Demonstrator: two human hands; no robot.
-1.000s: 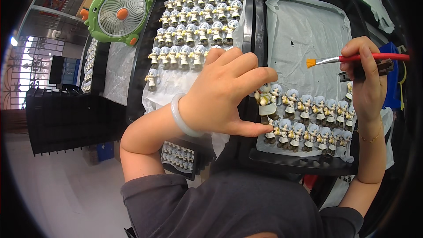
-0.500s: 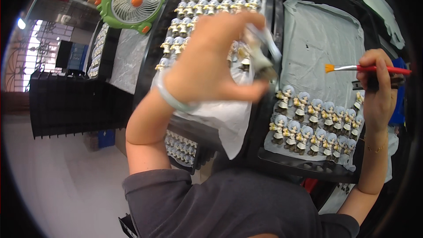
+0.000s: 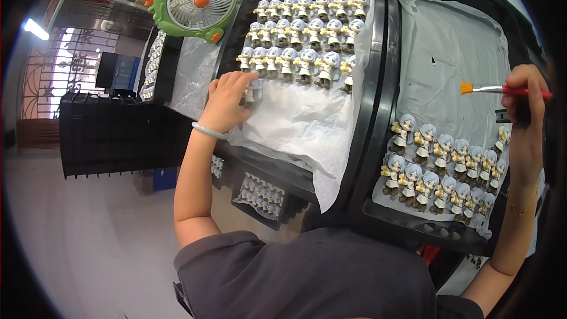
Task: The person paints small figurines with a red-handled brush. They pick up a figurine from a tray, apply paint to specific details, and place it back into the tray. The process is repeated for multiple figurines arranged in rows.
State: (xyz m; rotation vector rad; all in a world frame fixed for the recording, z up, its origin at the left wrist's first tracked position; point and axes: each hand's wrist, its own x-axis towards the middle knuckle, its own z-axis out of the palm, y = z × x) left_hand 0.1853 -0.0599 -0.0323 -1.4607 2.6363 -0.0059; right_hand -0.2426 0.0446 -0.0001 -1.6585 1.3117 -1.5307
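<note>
Red-handled paintbrush, orange bristles

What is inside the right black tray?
The tray holds pale paper and small figurines. The right hand covers part of the tray's right side, so what is behind is hidden.

A charcoal-grey shirt of plain, matte cloth, with short, loose sleeves ending above the elbows; a smooth, rounded, pale bangle rings the left wrist, and a fine, gold-coloured bracelet lies below the right wrist
</note>
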